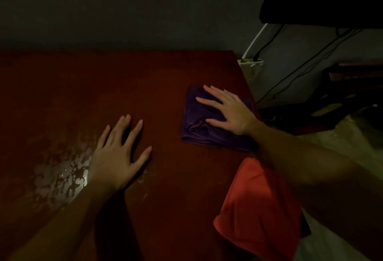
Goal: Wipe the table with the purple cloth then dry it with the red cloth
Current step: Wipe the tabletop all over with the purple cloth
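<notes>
Head view, dim light: my right hand (228, 111) lies flat on the purple cloth (209, 128), fingers (205, 100) spread and extended, pressing down rather than gripping; cloth is folded and bunched, resting on the dark red bench (124, 78) near its far right edge; my left hand (118, 155) rests palm-down on bare bench to the left, fingers splayed, holding nothing, well apart from the purple cloth; pale patchy sheen (62, 173) on the bench surface just left of that hand, wet or worn I cannot tell; red cloth (257, 204) sits at the near right corner, draping over the bench edge, under my right forearm; cables (267, 43) run down the wall beyond the bench.
</notes>
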